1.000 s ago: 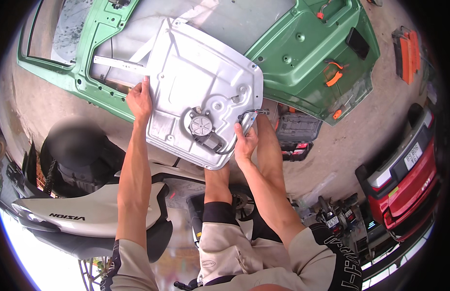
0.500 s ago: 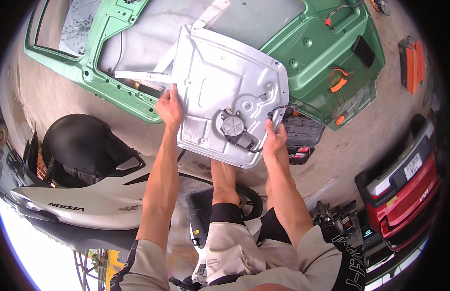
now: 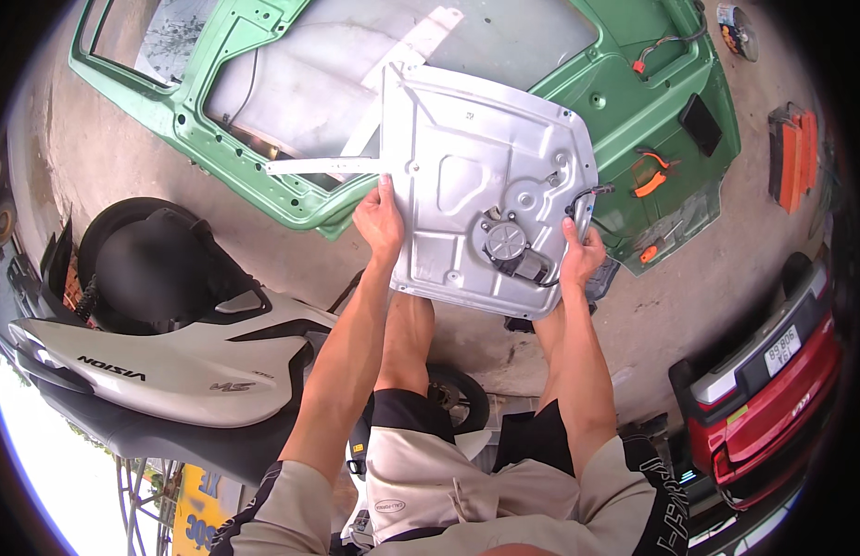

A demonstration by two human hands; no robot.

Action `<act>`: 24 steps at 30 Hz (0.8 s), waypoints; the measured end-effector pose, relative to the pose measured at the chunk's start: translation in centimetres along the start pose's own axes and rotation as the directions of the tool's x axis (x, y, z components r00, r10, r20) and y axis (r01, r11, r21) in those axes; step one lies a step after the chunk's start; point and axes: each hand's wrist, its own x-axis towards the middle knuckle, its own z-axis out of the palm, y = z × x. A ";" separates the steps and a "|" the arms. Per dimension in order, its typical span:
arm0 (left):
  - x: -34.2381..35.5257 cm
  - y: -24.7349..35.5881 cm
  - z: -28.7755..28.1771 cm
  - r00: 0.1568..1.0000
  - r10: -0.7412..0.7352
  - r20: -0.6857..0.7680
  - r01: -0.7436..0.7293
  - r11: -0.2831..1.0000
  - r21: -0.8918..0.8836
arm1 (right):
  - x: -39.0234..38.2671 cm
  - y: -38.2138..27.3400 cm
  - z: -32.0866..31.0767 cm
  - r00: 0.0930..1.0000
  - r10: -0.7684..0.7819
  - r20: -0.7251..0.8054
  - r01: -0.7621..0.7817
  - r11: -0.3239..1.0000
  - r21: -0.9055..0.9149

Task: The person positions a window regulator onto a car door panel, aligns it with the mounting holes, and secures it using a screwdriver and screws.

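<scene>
Between my hands is a silvery metal window regulator panel [image 3: 448, 241], held up in front of my legs. A round motor [image 3: 506, 241] with a black cable is mounted at its lower right. My left hand [image 3: 380, 221] grips the panel's left edge, thumb on the face and fingers behind. On the right edge, beside the cable connector [image 3: 599, 190], my right hand [image 3: 581, 255] is closed the same way. Flat metal arms [image 3: 323, 166] stick out past the panel's left side. Beyond it lies a green car door [image 3: 263, 199], partly hidden by the panel.
On the door rest a black phone [image 3: 700, 125] and orange-handled pliers [image 3: 649, 185]. An orange-and-black case [image 3: 793, 157] lies on the floor at right. A white motorbike [image 3: 161, 371] stands at left, a red car [image 3: 773, 408] at right. A dark tool case [image 3: 601, 278] shows partly behind the panel.
The panel and both my hands have shifted to the right in the picture and slightly lower. It now covers more of the dark tool case. My grip on both edges is unchanged.
</scene>
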 end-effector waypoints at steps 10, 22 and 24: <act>2.8 -0.7 -1.8 0.989 0.141 -0.052 -0.142 0.990 -0.005 | -3.7 0.5 1.8 0.993 0.077 0.095 -0.095 0.975 0.202; 1.4 -1.2 -0.7 0.980 0.168 -0.110 -0.167 0.986 0.015 | -3.1 0.1 0.5 0.998 0.033 0.054 -0.037 0.996 0.077; 1.4 -0.6 -0.9 0.968 0.211 -0.138 -0.210 0.977 0.022 | -3.1 0.3 0.9 0.998 0.046 0.052 -0.049 0.997 0.065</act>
